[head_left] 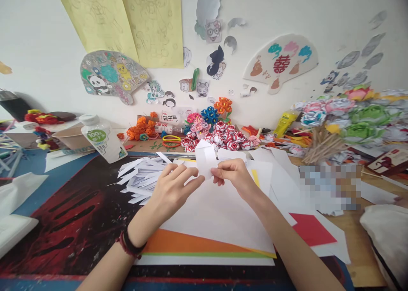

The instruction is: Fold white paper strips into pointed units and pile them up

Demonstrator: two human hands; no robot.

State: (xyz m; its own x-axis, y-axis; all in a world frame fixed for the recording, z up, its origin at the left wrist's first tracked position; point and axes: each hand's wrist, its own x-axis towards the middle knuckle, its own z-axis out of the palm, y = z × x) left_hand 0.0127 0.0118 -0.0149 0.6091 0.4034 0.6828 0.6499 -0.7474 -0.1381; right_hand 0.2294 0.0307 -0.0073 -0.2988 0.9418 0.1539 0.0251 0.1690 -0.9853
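A small folded piece of white paper [206,159] is held upright in the middle of the head view. My right hand [232,174] pinches its lower right edge between thumb and fingers. My left hand [174,187] is beside it on the left, palm down, its fingers spread and bent, with the fingertips near the paper's lower left edge. Beneath the hands lies a stack of large sheets, with a white sheet [219,216] on top and orange paper [178,242] showing below. Left of the stack is a pile of narrow white paper strips [137,178], partly behind my left hand.
A white bottle [103,140] stands at the back left near a brown bowl [74,137]. Red-and-white paper flowers [231,138] line the wall. At the right are wooden sticks [321,146], a red paper piece [314,229] and a white cloth-like item [387,235].
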